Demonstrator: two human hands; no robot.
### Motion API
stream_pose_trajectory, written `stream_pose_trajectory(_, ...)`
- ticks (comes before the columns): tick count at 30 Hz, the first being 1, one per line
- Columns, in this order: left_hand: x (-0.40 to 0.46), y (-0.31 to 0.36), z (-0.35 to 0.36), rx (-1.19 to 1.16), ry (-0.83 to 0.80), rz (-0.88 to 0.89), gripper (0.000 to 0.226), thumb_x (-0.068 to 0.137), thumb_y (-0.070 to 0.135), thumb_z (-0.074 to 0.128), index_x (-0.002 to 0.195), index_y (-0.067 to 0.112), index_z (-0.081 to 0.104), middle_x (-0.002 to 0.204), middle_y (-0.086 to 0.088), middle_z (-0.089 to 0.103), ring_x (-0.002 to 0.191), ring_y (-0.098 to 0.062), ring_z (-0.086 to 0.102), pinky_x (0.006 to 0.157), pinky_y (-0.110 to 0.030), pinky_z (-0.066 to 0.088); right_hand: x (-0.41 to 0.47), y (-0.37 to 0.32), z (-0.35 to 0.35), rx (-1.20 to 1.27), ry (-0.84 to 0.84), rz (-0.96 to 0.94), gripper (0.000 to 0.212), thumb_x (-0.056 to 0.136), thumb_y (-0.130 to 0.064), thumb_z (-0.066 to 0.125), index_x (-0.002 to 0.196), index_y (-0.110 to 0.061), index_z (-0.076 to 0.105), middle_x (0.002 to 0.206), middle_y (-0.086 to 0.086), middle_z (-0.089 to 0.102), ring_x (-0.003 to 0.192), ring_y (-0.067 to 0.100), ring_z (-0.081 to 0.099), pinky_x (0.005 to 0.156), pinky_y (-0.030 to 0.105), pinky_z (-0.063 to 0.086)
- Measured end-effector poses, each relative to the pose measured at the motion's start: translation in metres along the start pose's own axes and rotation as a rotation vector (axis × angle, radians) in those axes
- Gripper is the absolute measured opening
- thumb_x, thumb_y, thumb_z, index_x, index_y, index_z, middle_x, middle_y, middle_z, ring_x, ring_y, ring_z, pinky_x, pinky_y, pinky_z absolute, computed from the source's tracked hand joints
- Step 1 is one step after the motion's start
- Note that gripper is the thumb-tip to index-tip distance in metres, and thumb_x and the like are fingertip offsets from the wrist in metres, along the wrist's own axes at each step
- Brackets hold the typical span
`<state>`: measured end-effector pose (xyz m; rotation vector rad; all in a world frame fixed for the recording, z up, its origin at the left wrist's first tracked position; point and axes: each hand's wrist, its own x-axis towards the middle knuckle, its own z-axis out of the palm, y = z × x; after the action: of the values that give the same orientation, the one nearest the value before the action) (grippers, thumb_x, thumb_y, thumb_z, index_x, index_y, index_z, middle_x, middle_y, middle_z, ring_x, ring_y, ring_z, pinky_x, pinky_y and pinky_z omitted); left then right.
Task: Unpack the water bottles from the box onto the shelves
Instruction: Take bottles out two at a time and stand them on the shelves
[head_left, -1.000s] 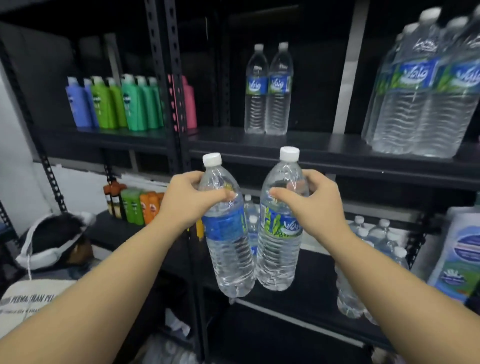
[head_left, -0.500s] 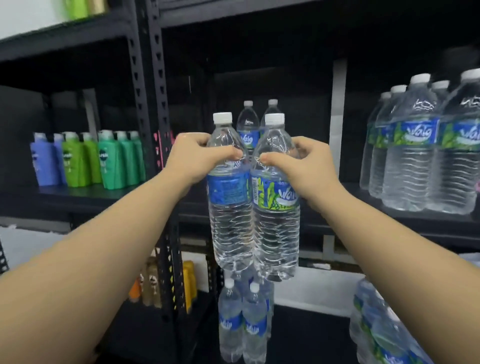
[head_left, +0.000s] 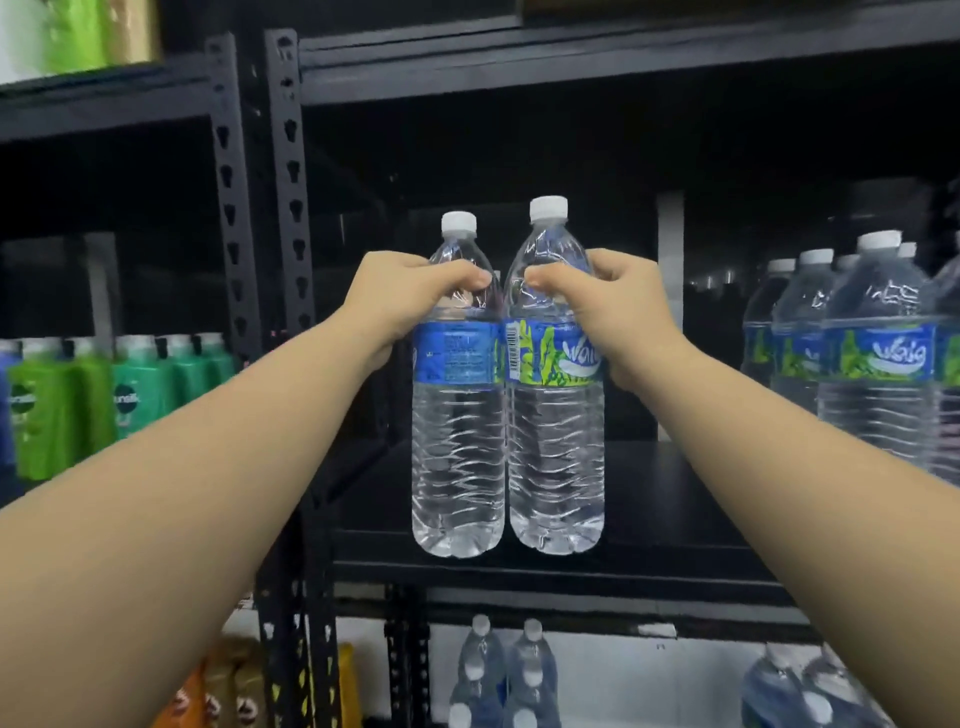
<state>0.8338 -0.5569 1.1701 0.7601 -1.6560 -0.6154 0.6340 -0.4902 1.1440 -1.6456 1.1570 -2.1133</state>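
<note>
My left hand (head_left: 410, 296) grips the shoulder of a clear water bottle (head_left: 458, 447) with a white cap and blue label. My right hand (head_left: 608, 301) grips a second bottle (head_left: 557, 447) the same way, its green and blue label facing me. Both bottles are upright and side by side, touching each other, with their bases at the front edge of the black middle shelf (head_left: 675, 493). Whether the bases rest on the shelf I cannot tell. The box is out of view.
Several identical water bottles (head_left: 872, 364) stand on the same shelf to the right. Green shampoo bottles (head_left: 119, 384) fill the neighbouring shelf on the left, past black perforated uprights (head_left: 291, 208). More water bottles (head_left: 504, 675) sit on the shelf below. Another shelf board (head_left: 571, 67) runs overhead.
Both hands have lifted the two bottles up and forward from below the middle shelf to its front edge. The two bottles that stood at the back of the shelf are now hidden behind them.
</note>
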Motion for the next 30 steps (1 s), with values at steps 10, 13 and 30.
stream_pose_trajectory(10, 0.033, -0.050, 0.017, -0.014, -0.019, -0.066, 0.043, 0.064, 0.049, 0.093, 0.079, 0.012, 0.077, 0.078, -0.001, 0.079, 0.069, -0.011, 0.073, 0.071, -0.037, 0.061, 0.022, 0.051, 0.014, -0.069, 0.017, 0.110, 0.041, 0.065, -0.042, 0.094, 0.095, -0.018, 0.080, 0.088, 0.004, 0.081, 0.083, 0.025, 0.081, 0.084, 0.054, 0.065)
stream_pose_trajectory(13, 0.031, -0.069, 0.032, -0.005, 0.013, -0.044, 0.055, 0.063, 0.072, 0.080, 0.090, 0.024, 0.075, 0.089, 0.007, 0.079, 0.087, -0.013, 0.076, 0.079, -0.037, 0.059, 0.021, 0.066, 0.017, -0.138, 0.060, 0.075, 0.042, 0.071, -0.054, 0.087, 0.102, -0.027, 0.078, 0.092, -0.003, 0.081, 0.088, 0.018, 0.079, 0.090, 0.049, 0.063)
stream_pose_trajectory(30, -0.066, -0.167, 0.055, -0.044, -0.074, -0.030, 0.093, 0.055, 0.060, 0.089, 0.134, 0.050, 0.042, 0.112, 0.033, 0.071, 0.105, 0.011, 0.068, 0.094, -0.026, 0.051, -0.087, 0.133, -0.004, -0.325, -0.075, 0.137, 0.082, 0.076, -0.046, 0.090, 0.145, -0.040, 0.047, 0.110, -0.032, 0.072, 0.100, -0.016, 0.066, 0.082, 0.010, 0.046)
